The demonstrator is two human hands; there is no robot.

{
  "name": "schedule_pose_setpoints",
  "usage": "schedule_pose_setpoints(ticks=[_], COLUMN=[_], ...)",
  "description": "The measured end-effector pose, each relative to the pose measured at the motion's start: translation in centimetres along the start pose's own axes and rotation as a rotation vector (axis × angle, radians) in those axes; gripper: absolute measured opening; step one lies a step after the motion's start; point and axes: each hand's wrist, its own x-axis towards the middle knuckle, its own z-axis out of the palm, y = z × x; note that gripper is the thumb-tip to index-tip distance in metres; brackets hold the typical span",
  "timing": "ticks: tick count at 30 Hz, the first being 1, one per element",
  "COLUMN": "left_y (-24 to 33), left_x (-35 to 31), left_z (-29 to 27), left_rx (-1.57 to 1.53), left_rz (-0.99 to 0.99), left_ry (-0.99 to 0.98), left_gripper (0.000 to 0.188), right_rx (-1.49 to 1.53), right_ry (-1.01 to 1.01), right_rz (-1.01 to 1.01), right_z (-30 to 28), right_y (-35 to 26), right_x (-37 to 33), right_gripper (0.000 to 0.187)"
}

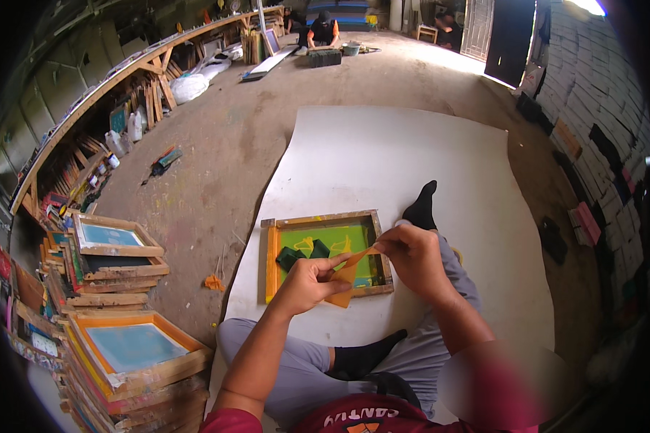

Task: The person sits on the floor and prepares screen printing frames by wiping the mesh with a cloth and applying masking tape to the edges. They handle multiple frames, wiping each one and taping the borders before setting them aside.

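A thin orange piece of sheet, perhaps cloth or tape, is stretched between my two hands above a wooden-framed printing screen. My left hand pinches its lower left part between thumb and fingers. At its upper right end, my right hand grips it with closed fingertips. The screen has green mesh with yellow line drawings and lies flat in front of my crossed legs. Dark green pieces rest on the mesh, just beyond my left hand. My hands and the orange sheet hide part of the frame's near side.
A large white sheet lies under the screen and my legs. Stacks of wooden-framed screens stand close on my left. An orange scrap lies on the floor. Farther off, a person sits by dark crates.
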Motion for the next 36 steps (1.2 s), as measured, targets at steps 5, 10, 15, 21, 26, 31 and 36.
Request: schedule_pose_setpoints(ticks=[5,10,15,21,26,31,36], left_y=[-0.8,-1.1,-3.2,-8.1,-12.0,-15.7,-19.0], left_x=[0.0,-0.2,-0.3,-1.0,-3.6,-5.2,-5.0], left_z=[0.0,0.0,-1.7,-4.8,-8.3,-11.1,-11.9], left_rx=[0.043,-0.014,-0.019,-0.017,0.015,0.021,-0.068], left_rz=[0.058,0.099,-0.018,-0.133,-0.226,-0.364,-0.46], left_ry=[-0.021,0.049,-0.011,-0.007,0.116,0.224,0.382], left_gripper=[0.068,0.066,0.047,0.028,0.023,0.021,0.022], right_rx=[0.032,-0.025,-0.032,0.065,-0.099,-0.213,-0.292], right_ry=[-0.017,-0.007,0.035,0.057,0.047,0.028,0.004], right_rz=[0.074,0.059,0.106,0.335,0.298,0.421,0.528], right_z=[0.4,0.5,-0.4,-2.1,-2.5,-1.4,0.1], right_y=[1.7,1.8,1.3,2.5,7.8,13.3,17.4], right_x=[0.3,1.1,2.6,4.5,4.0,2.1,0.2], right_gripper=[0.007,0.008,0.009,0.008,0.011,0.013,0.023])
